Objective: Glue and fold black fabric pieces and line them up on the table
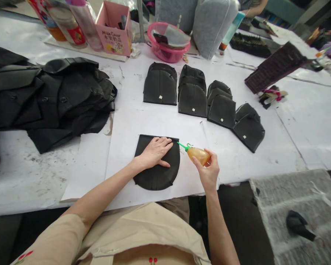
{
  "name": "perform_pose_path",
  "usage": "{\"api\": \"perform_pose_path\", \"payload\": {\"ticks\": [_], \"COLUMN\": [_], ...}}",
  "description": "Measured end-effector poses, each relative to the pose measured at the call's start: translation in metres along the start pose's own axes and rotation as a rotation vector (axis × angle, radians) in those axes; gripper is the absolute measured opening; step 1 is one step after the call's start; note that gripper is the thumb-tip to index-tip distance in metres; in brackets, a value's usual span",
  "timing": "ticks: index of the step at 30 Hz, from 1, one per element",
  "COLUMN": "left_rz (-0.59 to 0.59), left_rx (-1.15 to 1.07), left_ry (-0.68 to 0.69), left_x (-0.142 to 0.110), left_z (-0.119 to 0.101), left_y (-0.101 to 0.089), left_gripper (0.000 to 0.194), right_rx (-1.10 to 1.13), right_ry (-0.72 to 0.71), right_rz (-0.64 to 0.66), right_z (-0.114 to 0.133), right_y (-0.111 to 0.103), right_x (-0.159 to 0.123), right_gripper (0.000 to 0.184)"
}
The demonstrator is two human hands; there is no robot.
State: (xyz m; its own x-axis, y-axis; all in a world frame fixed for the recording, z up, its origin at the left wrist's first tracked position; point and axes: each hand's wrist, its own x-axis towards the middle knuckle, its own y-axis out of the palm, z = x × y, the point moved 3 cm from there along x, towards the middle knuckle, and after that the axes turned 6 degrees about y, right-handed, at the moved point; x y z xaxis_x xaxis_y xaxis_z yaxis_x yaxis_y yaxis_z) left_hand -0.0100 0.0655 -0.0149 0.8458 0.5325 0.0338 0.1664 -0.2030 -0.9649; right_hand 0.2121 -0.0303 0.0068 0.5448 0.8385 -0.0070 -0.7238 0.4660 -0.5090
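Observation:
A black rounded fabric piece lies on white paper in front of me, its straight edge facing away. My left hand rests flat on it, fingers stretched out near that edge. In my right hand is a squeeze bottle of amber liquid with a green nozzle, held between thumb and fingers. The nozzle tip is at the right end of the piece's straight edge; whether it touches cannot be made out.
Overlapping stacks of similar black pieces lie beyond, each with a small white tag. A black garment heap sits left. Behind stand a pink box, bottles and a pink basket. A dark purple upright object stands right.

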Motion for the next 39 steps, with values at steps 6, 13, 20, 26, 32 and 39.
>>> {"api": "perform_pose_path", "payload": {"ticks": [6, 13, 20, 26, 32, 39], "left_rz": [0.02, 0.011, 0.019, 0.027, 0.026, 0.011], "left_rx": [-0.006, -0.004, -0.012, -0.007, -0.007, -0.022], "left_ry": [-0.009, -0.007, -0.01, -0.014, -0.021, -0.014], "left_x": [0.0, 0.0, -0.001, -0.001, -0.001, -0.002], "left_z": [-0.002, -0.001, -0.001, -0.001, -0.002, -0.001], "left_y": [-0.004, -0.004, -0.002, -0.002, -0.006, -0.003], "left_gripper": [0.084, 0.085, 0.085, 0.083, 0.082, 0.082], "right_rx": [-0.047, -0.055, -0.051, -0.065, -0.067, -0.09], "right_ry": [-0.07, -0.071, -0.05, -0.047, -0.056, -0.043], "right_rz": [0.044, 0.108, 0.118, 0.125, 0.134, 0.146], "right_z": [0.0, 0.001, 0.002, 0.003, 0.004, 0.005], "right_y": [-0.007, -0.017, -0.022, -0.026, -0.031, -0.037], "right_x": [0.006, 0.004, -0.004, -0.009, -0.016, -0.024], "right_gripper": [0.059, 0.058, 0.058, 0.057, 0.057, 0.057]}}
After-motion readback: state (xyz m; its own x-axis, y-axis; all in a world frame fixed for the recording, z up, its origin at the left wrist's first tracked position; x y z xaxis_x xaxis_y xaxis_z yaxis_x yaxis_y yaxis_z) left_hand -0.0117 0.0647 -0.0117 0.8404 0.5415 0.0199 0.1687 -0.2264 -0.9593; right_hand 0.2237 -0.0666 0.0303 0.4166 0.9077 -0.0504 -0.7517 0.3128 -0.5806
